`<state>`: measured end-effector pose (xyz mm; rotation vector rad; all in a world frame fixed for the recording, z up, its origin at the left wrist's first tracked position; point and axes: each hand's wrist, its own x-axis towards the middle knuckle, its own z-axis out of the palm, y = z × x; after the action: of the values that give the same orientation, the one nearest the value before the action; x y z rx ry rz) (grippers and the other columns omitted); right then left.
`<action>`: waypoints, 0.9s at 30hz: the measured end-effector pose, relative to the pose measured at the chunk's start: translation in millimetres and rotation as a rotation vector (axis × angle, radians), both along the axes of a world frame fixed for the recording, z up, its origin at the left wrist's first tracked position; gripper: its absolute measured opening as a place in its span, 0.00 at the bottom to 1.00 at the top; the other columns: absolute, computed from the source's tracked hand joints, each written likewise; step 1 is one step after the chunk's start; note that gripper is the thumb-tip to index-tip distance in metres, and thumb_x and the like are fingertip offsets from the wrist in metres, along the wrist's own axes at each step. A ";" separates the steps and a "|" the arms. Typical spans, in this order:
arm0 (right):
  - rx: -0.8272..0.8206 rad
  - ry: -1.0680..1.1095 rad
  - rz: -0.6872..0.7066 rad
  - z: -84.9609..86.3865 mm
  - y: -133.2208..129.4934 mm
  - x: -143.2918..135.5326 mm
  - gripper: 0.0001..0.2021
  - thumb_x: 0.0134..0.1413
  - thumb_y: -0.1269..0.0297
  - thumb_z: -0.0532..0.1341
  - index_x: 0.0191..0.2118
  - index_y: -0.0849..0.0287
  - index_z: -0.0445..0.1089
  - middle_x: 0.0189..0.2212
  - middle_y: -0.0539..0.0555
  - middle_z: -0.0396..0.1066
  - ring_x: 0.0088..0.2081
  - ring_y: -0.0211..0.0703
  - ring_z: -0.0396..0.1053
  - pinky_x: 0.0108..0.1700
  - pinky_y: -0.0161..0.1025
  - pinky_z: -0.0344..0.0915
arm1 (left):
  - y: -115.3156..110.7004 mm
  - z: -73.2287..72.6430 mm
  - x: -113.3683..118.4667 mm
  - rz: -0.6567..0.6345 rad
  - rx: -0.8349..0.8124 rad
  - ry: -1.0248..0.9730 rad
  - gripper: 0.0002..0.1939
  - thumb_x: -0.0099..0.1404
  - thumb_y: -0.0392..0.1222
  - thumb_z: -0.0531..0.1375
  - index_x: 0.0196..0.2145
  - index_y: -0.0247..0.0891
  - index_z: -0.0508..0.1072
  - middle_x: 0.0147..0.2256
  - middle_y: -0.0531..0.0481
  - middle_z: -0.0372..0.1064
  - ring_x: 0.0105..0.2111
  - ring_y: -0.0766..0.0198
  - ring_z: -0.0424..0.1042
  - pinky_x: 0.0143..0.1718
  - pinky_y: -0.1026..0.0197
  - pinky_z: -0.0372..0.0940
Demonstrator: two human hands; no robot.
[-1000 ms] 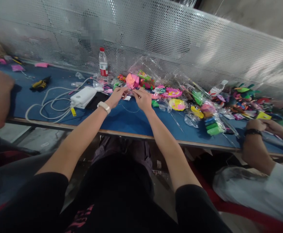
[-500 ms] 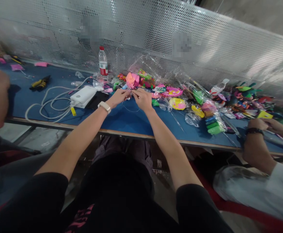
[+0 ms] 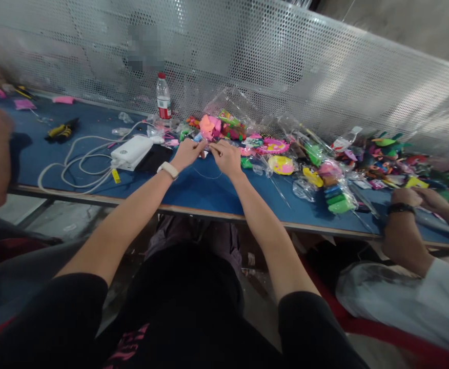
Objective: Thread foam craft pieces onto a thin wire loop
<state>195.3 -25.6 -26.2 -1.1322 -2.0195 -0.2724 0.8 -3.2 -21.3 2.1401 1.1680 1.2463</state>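
Observation:
My left hand (image 3: 188, 152), with a pale band on its wrist, has its fingers closed in a pinch. Close beside it, my right hand (image 3: 226, 157) pinches too, fingertips almost meeting the left ones. What lies between them is too small to make out. A thin pale strand (image 3: 209, 178) curves over the blue table just below both hands; I cannot tell whether either hand holds its end. Right behind the fingertips sits a pink modelled clay figure (image 3: 210, 126). Packets of green clay (image 3: 246, 163) lie beyond my right hand.
Left of me are a white power bank (image 3: 133, 152), a looped white cable (image 3: 66, 164) and black-yellow pliers (image 3: 62, 131). A bottle (image 3: 163, 97) stands by the perforated metal panel (image 3: 217, 56). Bagged clay pieces (image 3: 281, 164) crowd the right. Co-workers' hands (image 3: 407, 197) flank me.
My left hand has turned slightly, its knuckles raised, and a small pale spot shows between the hands. My right hand stays almost where it was.

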 end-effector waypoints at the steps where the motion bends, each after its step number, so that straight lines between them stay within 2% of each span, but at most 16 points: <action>1: -0.009 0.009 -0.008 0.2 0.3 -0.7 0.16 0.77 0.60 0.56 0.52 0.50 0.83 0.43 0.55 0.82 0.45 0.48 0.78 0.46 0.44 0.70 | -1.2 0.4 0.2 0.064 0.075 0.028 0.37 0.76 0.70 0.52 0.20 0.40 0.72 0.18 0.49 0.65 0.24 0.63 0.65 0.34 0.56 0.62; 4: -0.035 0.040 -0.030 0.5 1.5 -4.0 0.15 0.76 0.61 0.57 0.51 0.50 0.83 0.43 0.54 0.82 0.46 0.49 0.78 0.47 0.45 0.70 | -4.2 1.4 0.8 0.201 0.199 0.078 0.34 0.76 0.65 0.55 0.19 0.41 0.67 0.22 0.48 0.69 0.28 0.59 0.68 0.41 0.53 0.63; 6: -0.062 0.051 -0.031 0.2 2.3 -5.8 0.15 0.76 0.62 0.57 0.52 0.51 0.82 0.45 0.54 0.83 0.48 0.50 0.78 0.49 0.45 0.70 | -5.8 1.9 0.8 0.253 0.195 0.093 0.31 0.76 0.62 0.58 0.20 0.41 0.66 0.25 0.47 0.70 0.30 0.58 0.70 0.43 0.52 0.64; 8: -0.093 0.054 -0.024 0.0 3.0 -6.2 0.15 0.76 0.63 0.57 0.51 0.52 0.82 0.48 0.54 0.83 0.49 0.51 0.78 0.50 0.45 0.70 | -7.5 2.2 0.4 0.283 0.177 0.101 0.27 0.75 0.60 0.60 0.23 0.41 0.70 0.28 0.45 0.73 0.32 0.56 0.72 0.43 0.52 0.64; 11: -0.142 0.045 -0.041 0.3 3.5 -5.0 0.15 0.77 0.63 0.56 0.52 0.51 0.81 0.48 0.53 0.84 0.49 0.51 0.78 0.49 0.45 0.70 | -10.1 1.3 -0.1 0.273 0.215 0.153 0.19 0.76 0.56 0.61 0.32 0.40 0.76 0.34 0.44 0.78 0.37 0.55 0.75 0.43 0.54 0.66; 16: -0.192 -0.032 -0.120 2.1 0.8 -3.4 0.14 0.77 0.61 0.56 0.52 0.51 0.80 0.41 0.55 0.84 0.42 0.52 0.79 0.44 0.44 0.69 | -10.8 -2.4 0.4 0.225 0.375 0.301 0.11 0.78 0.48 0.59 0.43 0.40 0.78 0.44 0.40 0.79 0.43 0.52 0.77 0.45 0.54 0.69; 22: -0.207 -0.022 -0.121 1.8 -0.1 -4.2 0.14 0.77 0.61 0.56 0.51 0.51 0.81 0.42 0.57 0.84 0.43 0.52 0.79 0.44 0.44 0.69 | -7.6 -2.4 -0.2 0.207 0.430 0.384 0.09 0.78 0.43 0.59 0.45 0.41 0.80 0.47 0.39 0.78 0.45 0.50 0.78 0.48 0.50 0.70; 27: -0.195 0.011 -0.087 -1.4 6.1 -3.2 0.15 0.76 0.61 0.57 0.50 0.51 0.83 0.41 0.55 0.84 0.43 0.51 0.80 0.45 0.43 0.70 | -12.7 3.2 0.9 0.187 0.359 0.424 0.11 0.78 0.40 0.58 0.44 0.39 0.82 0.45 0.38 0.79 0.49 0.45 0.77 0.55 0.44 0.67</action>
<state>192.1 -19.5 -27.6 -1.3413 -2.0232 -0.1140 1.7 -15.9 -18.1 2.7121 1.4277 1.1843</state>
